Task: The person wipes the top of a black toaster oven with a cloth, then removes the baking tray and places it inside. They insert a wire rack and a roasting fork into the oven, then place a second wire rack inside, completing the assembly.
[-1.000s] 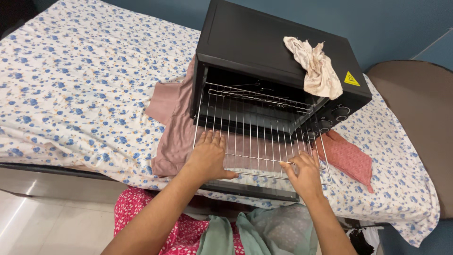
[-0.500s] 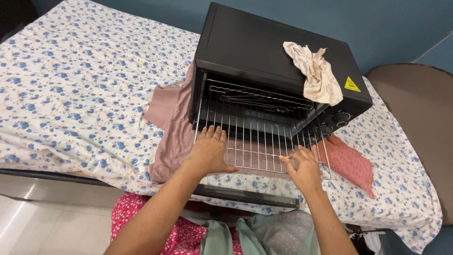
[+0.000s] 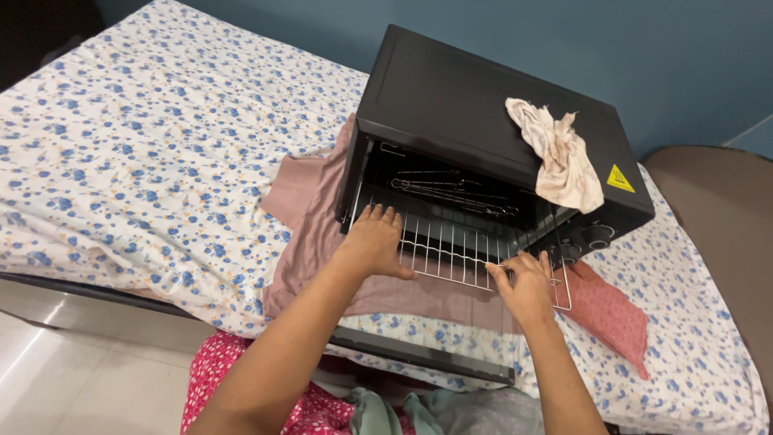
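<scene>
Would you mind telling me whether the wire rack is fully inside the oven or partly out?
Partly out. The wire rack juts from the black oven over its dropped door, left hand and right hand on it.

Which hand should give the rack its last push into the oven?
Probably the left hand: it lies flat on the rack near the oven mouth. The right hand only pinches the front edge.

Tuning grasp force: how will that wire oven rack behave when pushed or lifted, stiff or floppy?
The wire rack is probably stiff: its thin metal bars stay straight under both hands, left hand flat on top, right hand at the front edge. Likely light, being mostly open grid. It may snag inside the black oven.
</scene>
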